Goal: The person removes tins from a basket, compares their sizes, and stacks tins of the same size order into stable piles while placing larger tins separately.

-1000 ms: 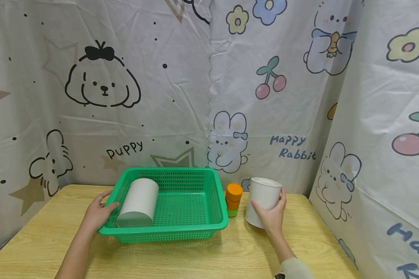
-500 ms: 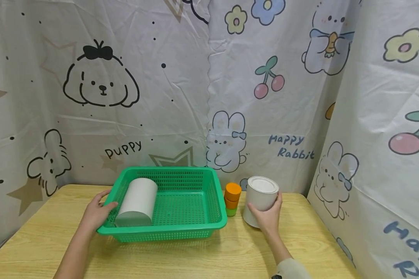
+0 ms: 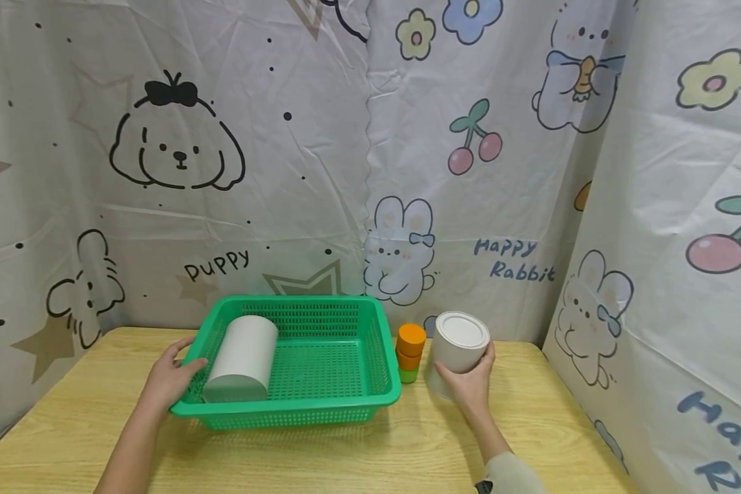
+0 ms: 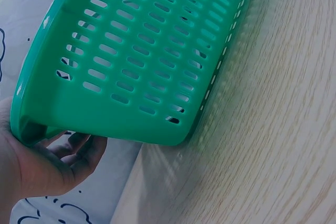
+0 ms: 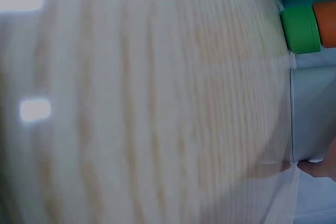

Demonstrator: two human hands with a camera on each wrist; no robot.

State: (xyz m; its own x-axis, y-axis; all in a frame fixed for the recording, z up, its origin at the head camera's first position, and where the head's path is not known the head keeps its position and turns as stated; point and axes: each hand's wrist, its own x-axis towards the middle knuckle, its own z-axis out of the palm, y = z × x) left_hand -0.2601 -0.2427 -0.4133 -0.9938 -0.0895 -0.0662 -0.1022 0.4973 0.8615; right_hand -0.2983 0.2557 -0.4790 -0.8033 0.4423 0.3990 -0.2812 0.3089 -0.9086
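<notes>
White canister (image 3: 458,343), orange-and-green stack (image 3: 410,350) between it and basket (image 3: 284,406), axis near-vertical, my right hand (image 3: 471,385) gripping, left hand (image 3: 170,377) gripping basket.

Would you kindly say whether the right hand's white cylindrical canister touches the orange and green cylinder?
Apart: the right wrist view shows a clear gap between the canister and the orange and green cylinder.

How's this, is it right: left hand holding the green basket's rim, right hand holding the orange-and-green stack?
Not quite: the right hand holds the white canister beside that stack, as the head view shows. The left hand does hold the green basket's rim.
</notes>
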